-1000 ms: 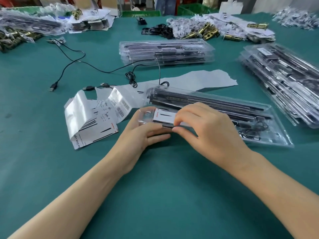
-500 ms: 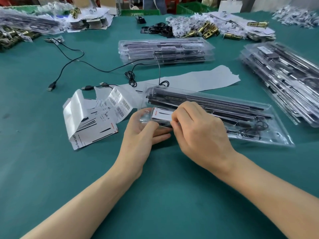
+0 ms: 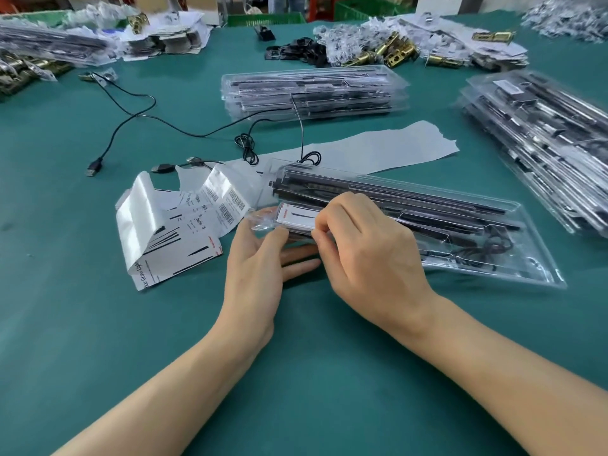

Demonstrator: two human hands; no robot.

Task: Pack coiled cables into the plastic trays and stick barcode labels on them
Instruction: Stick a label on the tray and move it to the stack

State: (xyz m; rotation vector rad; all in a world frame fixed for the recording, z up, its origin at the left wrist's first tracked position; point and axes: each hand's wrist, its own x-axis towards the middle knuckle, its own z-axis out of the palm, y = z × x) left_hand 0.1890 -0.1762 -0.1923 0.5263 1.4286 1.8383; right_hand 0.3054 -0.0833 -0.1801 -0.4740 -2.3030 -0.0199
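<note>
A clear plastic tray (image 3: 513, 268) lies across the green table, holding long black bars and a coiled black cable (image 3: 493, 248) at its right end. A white label (image 3: 296, 217) with a red mark sits on the tray's left end. My left hand (image 3: 256, 268) holds that end, thumb on top and straight fingers underneath. My right hand (image 3: 371, 251) is over the tray with curled fingers, and thumb and index pinch the label's right edge. A curled sheet of barcode labels (image 3: 171, 232) lies just left of the tray.
A loose black USB cable (image 3: 131, 116) snakes across the table behind the label sheet. Stacks of filled trays stand at the back centre (image 3: 312, 90) and on the right (image 3: 543, 143). Grey backing paper (image 3: 378, 149) lies behind the tray. Brass hardware (image 3: 394, 54) and bags crowd the far edge.
My right hand's fingers have curled in from a flatter hold and drawn to the label's right edge. The tray's left end sits slightly higher in my left hand.
</note>
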